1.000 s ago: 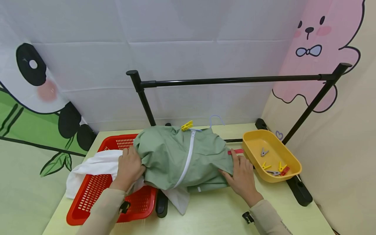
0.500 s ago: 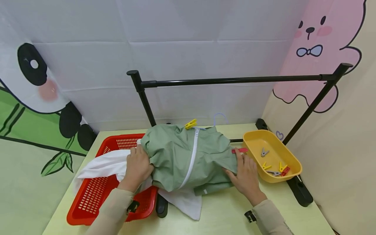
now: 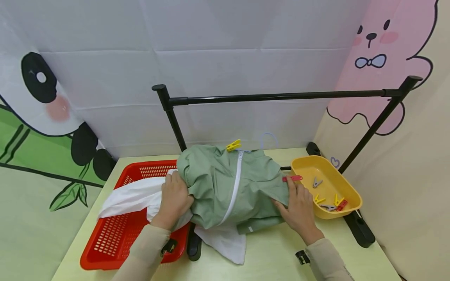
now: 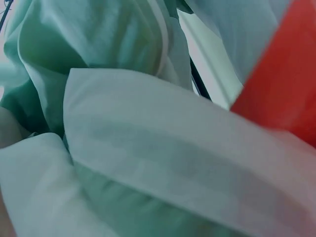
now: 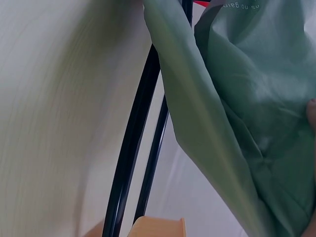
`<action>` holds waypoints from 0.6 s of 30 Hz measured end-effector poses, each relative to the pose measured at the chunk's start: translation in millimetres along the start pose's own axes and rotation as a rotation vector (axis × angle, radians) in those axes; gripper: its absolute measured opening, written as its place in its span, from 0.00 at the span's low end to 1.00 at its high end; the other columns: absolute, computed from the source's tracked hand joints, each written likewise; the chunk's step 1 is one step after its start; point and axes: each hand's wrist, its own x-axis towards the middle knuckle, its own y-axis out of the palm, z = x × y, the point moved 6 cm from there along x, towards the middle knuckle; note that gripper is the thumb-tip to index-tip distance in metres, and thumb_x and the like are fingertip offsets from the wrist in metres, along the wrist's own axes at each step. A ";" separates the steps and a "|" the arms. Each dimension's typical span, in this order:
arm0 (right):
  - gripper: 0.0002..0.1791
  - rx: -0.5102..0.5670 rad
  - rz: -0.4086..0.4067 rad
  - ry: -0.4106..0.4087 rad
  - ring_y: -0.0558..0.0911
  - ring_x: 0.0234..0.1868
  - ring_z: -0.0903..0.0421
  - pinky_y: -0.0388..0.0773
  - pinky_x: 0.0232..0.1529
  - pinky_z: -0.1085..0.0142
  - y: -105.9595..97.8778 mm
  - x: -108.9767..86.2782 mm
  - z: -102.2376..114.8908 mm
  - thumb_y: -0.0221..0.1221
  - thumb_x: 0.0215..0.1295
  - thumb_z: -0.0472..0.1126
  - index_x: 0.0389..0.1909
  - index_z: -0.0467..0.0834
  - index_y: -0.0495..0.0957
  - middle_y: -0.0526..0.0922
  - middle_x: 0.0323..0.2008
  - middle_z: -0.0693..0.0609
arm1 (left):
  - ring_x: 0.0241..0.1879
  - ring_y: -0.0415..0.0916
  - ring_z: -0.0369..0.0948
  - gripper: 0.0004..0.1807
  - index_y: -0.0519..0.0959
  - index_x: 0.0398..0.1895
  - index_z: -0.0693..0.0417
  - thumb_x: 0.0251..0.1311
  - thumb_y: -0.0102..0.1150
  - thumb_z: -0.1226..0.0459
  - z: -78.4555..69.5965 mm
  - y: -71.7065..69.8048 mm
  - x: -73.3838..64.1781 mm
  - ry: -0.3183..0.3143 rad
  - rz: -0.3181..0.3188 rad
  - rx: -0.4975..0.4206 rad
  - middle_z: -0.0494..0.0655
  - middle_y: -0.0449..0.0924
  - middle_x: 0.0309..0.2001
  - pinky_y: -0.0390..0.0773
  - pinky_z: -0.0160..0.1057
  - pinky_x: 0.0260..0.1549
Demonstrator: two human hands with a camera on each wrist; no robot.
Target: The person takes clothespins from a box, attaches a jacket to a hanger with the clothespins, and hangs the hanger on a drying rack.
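Observation:
A green jacket [image 3: 207,183] with a white zipper [image 3: 235,191] is held up over the table, with a pale blue hanger hook [image 3: 268,136] rising behind its collar. My left hand [image 3: 175,201] grips its left side, where white cloth [image 3: 137,195] trails over the basket. My right hand [image 3: 298,205] pinches its right side, thumb in front. A yellow clothespin [image 3: 233,145] is clipped at the collar; a red clothespin [image 3: 292,178] sits at the right shoulder, near my right fingertips. More white fabric [image 3: 228,244] hangs below the jacket. Folds fill the left wrist view, hiding the left fingers.
A red basket [image 3: 88,249] stands at the left, partly under the white cloth. The black rack [image 3: 281,96] spans behind the jacket. To the right, a yellow bin [image 3: 302,166] contains several clothespins [image 3: 328,207]. A black rack foot [image 3: 359,230] lies beside it.
Both hands have shifted right with the jacket, the left hand more than the right. The white cloth has been drawn right across the basket, and the jacket's collar is slightly higher.

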 end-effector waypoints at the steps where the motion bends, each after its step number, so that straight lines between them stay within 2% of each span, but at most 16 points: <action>1: 0.56 0.004 -0.002 0.000 0.66 0.39 0.37 0.62 0.41 0.49 -0.5 -0.1 -1.0 0.29 0.62 0.80 0.72 0.36 0.57 0.68 0.47 0.31 | 0.33 0.62 0.57 0.13 0.65 0.33 0.69 0.41 0.48 0.71 -1.5 1.1 0.3 0.002 -0.002 -0.003 0.60 0.64 0.32 0.68 0.54 0.23; 6: 0.56 0.014 -0.023 0.000 0.64 0.37 0.38 0.60 0.39 0.50 -3.0 0.2 -4.9 0.30 0.63 0.80 0.71 0.36 0.57 0.67 0.44 0.31 | 0.34 0.63 0.57 0.14 0.66 0.35 0.69 0.42 0.48 0.71 -9.5 3.4 3.6 0.010 -0.008 -0.008 0.61 0.64 0.33 0.68 0.54 0.23; 11: 0.55 0.022 -0.056 -0.011 0.63 0.35 0.39 0.59 0.38 0.50 -6.3 0.2 -7.8 0.33 0.63 0.79 0.72 0.35 0.58 0.67 0.41 0.33 | 0.34 0.63 0.58 0.15 0.66 0.35 0.70 0.39 0.48 0.71 -18.4 3.9 4.8 0.021 -0.028 -0.026 0.61 0.64 0.33 0.67 0.53 0.23; 18: 0.57 0.039 -0.045 0.010 0.65 0.38 0.36 0.60 0.42 0.45 -10.4 0.3 -14.0 0.31 0.62 0.80 0.72 0.36 0.57 0.66 0.43 0.32 | 0.33 0.61 0.56 0.15 0.67 0.34 0.68 0.38 0.47 0.70 -31.2 5.0 5.5 0.028 -0.048 -0.040 0.60 0.64 0.33 0.65 0.51 0.23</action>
